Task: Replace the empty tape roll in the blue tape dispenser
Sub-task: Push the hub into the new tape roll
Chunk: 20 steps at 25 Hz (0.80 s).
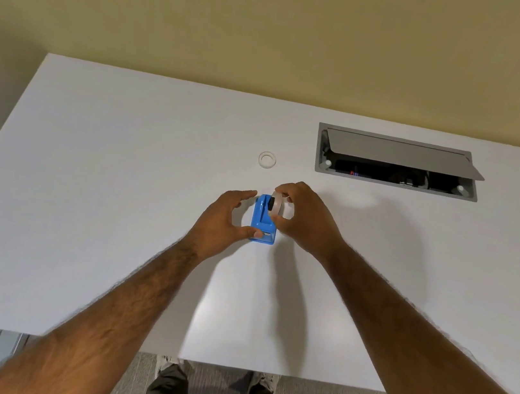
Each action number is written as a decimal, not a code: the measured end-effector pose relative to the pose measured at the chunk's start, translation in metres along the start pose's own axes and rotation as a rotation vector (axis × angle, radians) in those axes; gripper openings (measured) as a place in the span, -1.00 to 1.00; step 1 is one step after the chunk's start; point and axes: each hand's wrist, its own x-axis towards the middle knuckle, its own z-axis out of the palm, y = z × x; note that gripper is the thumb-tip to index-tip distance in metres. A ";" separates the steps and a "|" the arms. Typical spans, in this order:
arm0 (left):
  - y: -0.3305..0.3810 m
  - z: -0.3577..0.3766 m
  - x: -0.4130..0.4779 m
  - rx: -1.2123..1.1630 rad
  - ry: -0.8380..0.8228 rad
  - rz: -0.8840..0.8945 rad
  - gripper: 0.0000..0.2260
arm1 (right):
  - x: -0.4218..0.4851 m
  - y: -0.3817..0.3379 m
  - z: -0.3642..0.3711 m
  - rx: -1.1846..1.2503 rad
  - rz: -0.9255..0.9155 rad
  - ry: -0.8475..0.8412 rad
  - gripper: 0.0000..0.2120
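Note:
The blue tape dispenser (261, 220) stands on the white table (98, 206) in the middle of the view. My left hand (221, 221) holds it between thumb at its near end and fingers at its far end. My right hand (303, 216) pinches a clear tape roll (277, 203) on a black hub, at the dispenser's far right side, partly over its slot. A small white ring, an empty tape core (267, 159), lies flat on the table beyond the dispenser.
A grey cable hatch (398, 162) with its lid tilted open is set into the table at the back right. The table's near edge runs just above my shoes, and a yellow wall stands behind the table.

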 end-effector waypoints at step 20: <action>-0.031 0.018 0.006 0.242 0.053 0.120 -0.32 | 0.015 0.012 0.020 -0.025 -0.014 -0.059 -0.64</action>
